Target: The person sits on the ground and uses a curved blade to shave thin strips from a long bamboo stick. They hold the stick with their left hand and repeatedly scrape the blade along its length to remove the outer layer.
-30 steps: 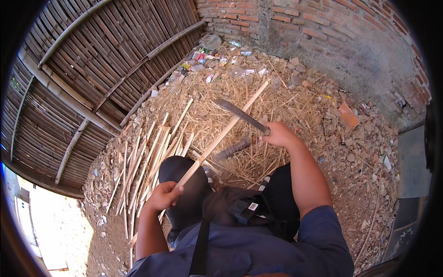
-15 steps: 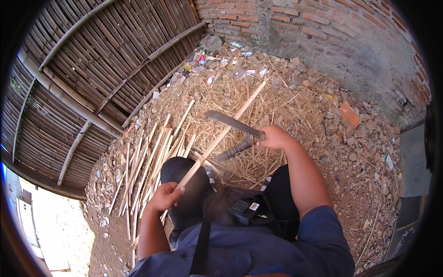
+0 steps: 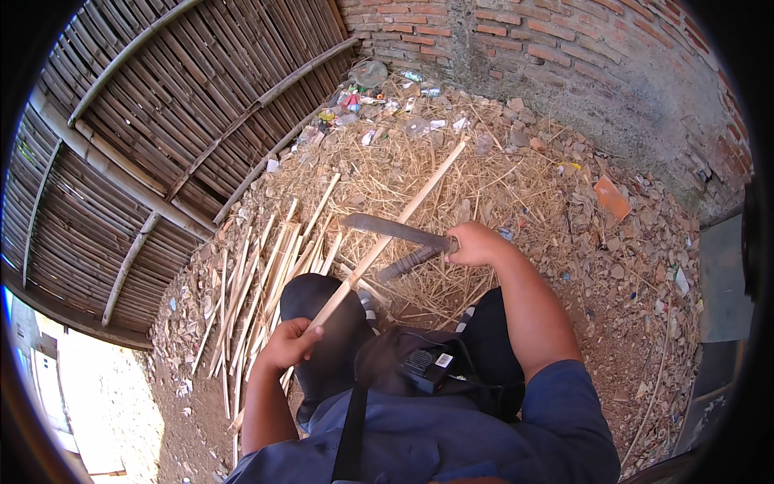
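My left hand (image 3: 292,342) is closed round the near end of a long pale strip, seemingly bamboo (image 3: 429,184), which slants away to the upper right. In my right hand (image 3: 476,244) is the handle of a machete (image 3: 383,227). Its dark blade points left and crosses the strip about midway; whether the two touch I cannot tell. Just below the blade, a dark ridged bar (image 3: 409,262) lies slanted near my right hand. A loose bundle of similar pale strips (image 3: 274,278) rests on the ground left of my knee.
Straw-like shavings (image 3: 403,181) cover the ground ahead. Litter and a clear plastic container (image 3: 368,74) lie toward the far corner. A slatted bamboo wall (image 3: 161,105) leans in on the left; a brick wall (image 3: 580,73) curves behind. Rubble and an orange tile piece (image 3: 612,198) lie right.
The machete blade has dropped lower and nearer along the strip, with its tip shifted left. My right hand has moved slightly left and down. My left hand and the strip stay put.
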The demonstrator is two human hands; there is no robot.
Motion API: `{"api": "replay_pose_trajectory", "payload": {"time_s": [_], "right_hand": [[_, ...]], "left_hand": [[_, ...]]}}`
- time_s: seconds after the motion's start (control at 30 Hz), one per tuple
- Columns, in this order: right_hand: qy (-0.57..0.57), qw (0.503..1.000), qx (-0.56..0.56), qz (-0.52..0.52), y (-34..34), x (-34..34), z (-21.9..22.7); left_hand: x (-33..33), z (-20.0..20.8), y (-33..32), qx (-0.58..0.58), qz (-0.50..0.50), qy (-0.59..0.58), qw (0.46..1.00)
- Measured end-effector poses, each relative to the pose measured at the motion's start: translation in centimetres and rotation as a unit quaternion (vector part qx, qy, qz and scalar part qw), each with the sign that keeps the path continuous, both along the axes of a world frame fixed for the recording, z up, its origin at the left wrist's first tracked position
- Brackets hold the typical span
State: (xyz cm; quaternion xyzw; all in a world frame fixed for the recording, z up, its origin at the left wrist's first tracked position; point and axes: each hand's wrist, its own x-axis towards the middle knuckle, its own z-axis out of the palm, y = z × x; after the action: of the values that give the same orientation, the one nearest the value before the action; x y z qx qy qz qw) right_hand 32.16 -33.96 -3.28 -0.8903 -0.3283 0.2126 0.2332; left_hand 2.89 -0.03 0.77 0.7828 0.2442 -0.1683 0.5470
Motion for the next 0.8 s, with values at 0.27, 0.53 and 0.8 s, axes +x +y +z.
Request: {"api": "replay_pose_trajectory", "payload": {"time_s": [0.27,0.53,0.8], "right_hand": [[0.006,0.999,-0.015,-0.043,-0.4,0.3,0.8],[0.015,0.999,-0.009,-0.043,-0.3,-0.1,1.5],[0.000,0.999,-0.014,-0.034,-0.5,0.2,0.6]], "left_hand": [[0.0,-0.2,0.1,0.013,-0.008,-0.006,1.000],[-0.1,0.2,0.0,0.006,0.001,-0.002,1.000],[0.1,0.6,-0.3,0.014,0.000,0.013,1.000]]}}
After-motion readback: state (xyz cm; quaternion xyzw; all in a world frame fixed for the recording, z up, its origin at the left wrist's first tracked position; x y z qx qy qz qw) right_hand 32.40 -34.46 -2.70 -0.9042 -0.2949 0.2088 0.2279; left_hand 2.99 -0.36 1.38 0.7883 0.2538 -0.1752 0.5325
